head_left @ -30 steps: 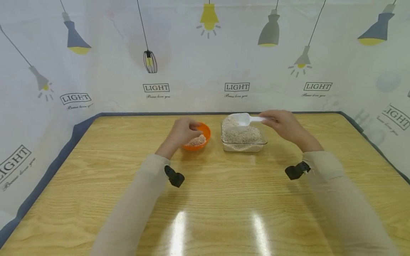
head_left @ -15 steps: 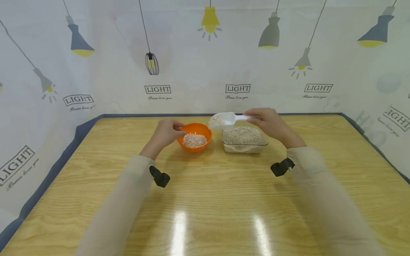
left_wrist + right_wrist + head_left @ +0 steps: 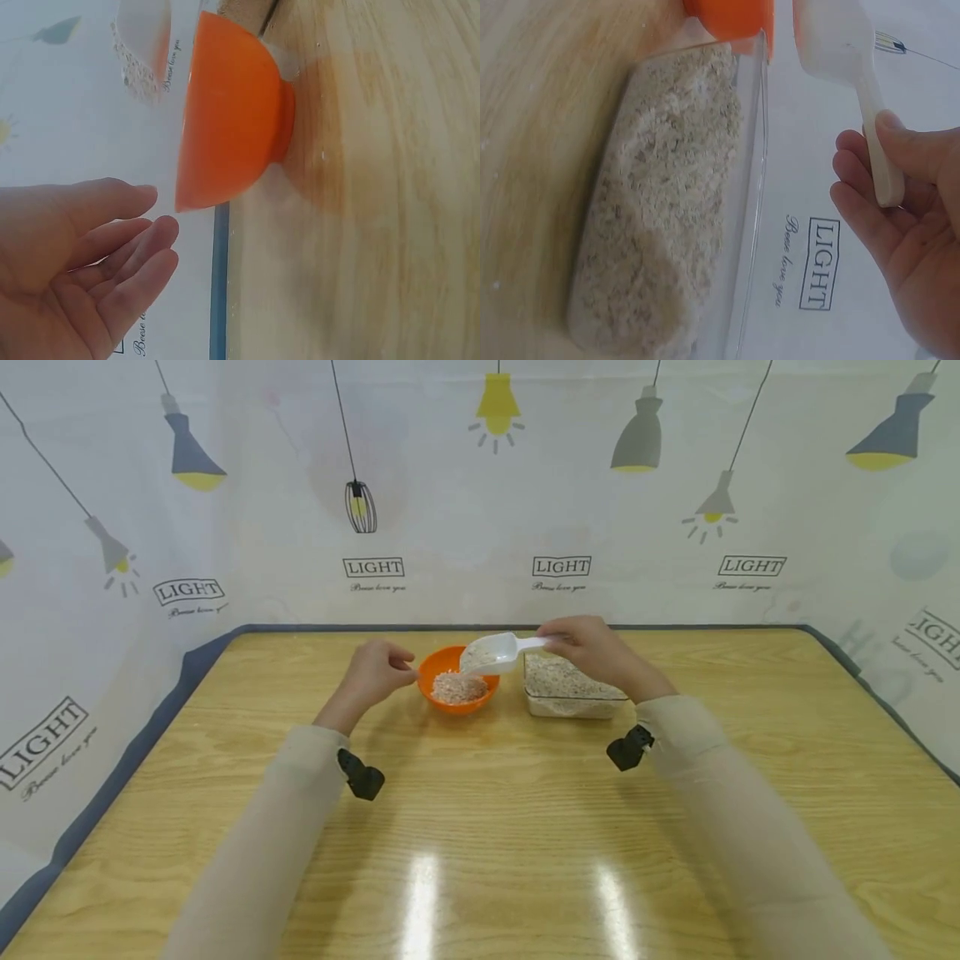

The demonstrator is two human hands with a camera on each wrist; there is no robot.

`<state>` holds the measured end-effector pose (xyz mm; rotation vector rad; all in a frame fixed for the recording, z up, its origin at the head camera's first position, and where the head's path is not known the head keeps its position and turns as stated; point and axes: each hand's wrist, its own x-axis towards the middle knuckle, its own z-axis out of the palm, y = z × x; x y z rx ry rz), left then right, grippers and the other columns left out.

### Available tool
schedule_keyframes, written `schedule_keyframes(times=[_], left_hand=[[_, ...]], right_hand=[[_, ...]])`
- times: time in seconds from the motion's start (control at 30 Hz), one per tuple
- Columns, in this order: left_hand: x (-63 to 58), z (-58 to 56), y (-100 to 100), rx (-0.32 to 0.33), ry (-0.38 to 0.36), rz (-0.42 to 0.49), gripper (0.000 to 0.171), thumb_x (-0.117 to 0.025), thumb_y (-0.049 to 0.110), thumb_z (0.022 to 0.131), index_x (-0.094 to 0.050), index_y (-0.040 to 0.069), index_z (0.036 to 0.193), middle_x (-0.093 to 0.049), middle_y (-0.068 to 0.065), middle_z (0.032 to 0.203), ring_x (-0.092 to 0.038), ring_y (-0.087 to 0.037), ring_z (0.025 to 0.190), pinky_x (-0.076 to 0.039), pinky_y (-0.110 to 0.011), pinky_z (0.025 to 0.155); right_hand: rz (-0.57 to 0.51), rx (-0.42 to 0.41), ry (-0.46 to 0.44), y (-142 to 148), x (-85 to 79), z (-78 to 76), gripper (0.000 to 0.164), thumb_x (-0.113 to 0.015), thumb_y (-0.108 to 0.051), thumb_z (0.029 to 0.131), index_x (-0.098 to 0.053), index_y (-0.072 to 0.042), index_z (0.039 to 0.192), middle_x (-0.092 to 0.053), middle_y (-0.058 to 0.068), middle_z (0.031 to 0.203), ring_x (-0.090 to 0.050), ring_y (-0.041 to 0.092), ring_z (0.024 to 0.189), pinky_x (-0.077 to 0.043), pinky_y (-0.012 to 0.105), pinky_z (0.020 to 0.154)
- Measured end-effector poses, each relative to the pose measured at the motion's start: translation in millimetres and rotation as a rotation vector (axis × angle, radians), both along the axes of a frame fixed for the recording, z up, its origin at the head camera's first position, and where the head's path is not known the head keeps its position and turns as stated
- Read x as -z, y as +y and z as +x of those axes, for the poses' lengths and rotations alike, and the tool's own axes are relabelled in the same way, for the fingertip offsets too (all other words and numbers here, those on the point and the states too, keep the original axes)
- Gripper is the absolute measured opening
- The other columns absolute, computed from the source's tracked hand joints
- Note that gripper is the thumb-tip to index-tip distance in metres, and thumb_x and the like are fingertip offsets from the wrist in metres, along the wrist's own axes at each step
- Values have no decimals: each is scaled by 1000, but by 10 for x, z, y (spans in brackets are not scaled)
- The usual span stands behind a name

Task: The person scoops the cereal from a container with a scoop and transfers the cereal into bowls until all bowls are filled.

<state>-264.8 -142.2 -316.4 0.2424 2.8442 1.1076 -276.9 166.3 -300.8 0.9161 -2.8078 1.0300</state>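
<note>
My right hand [image 3: 592,647] pinches the handle of a white plastic scoop [image 3: 506,652] between thumb and fingers. The scoop tilts over an orange bowl [image 3: 491,689], its mouth to the left. Pale flakes [image 3: 139,79] spill past its lip in the left wrist view. A heap of oat-like flakes [image 3: 457,687] lies in the bowl. Beside the rim, my left hand [image 3: 371,677] holds nothing; its fingers are loosely bent and stand slightly apart from the bowl in the left wrist view. A clear rectangular container [image 3: 570,706] full of flakes sits under my right forearm's side.
The wooden table [image 3: 480,827] has a dark edge strip along the back. A white backdrop [image 3: 450,585] with printed lamps rises right behind it. Bowl and container stand side by side near that back edge, a small gap between them.
The loaded scoop has come out of the container, moved left over the bowl and tipped downward. My left hand has drawn back left from over the bowl to beside its rim.
</note>
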Motion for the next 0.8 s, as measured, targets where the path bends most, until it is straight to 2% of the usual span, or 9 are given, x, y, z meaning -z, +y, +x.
schedule_keyframes(times=[0.13,0.33,0.5,0.8], left_hand=[[31,-7,27,12,-18,-7,36,-64,9,84,-59,-6,117,-62,-20,104,-59,-28,93,-50,-37,77],[62,2,44,32,-27,-12,36,-63,8,85,-58,-7,117,-61,-21,105,-59,-29,94,-50,-37,77],[56,13,63,34,-37,-20,35,-62,9,86,-59,-6,117,-61,-20,104,-59,-28,92,-50,-37,76],[57,7,73,29,-43,-26,32,-63,9,86,-61,-3,116,-62,-17,104,-59,-26,91,-51,-35,75]], right_hand=[[10,-13,-3,-114,17,-24,23,-54,-6,92,-62,3,111,-62,18,107,-58,27,95,-46,41,81],[48,-31,-32,-241,29,-50,25,-54,-6,91,-61,4,113,-61,19,110,-57,29,102,-46,41,86],[75,-49,-44,-314,38,-81,25,-54,-7,92,-61,4,114,-62,18,108,-57,27,98,-46,40,84],[180,-103,63,-431,21,-137,22,-54,-5,91,-63,4,110,-63,16,106,-57,27,100,-44,39,88]])
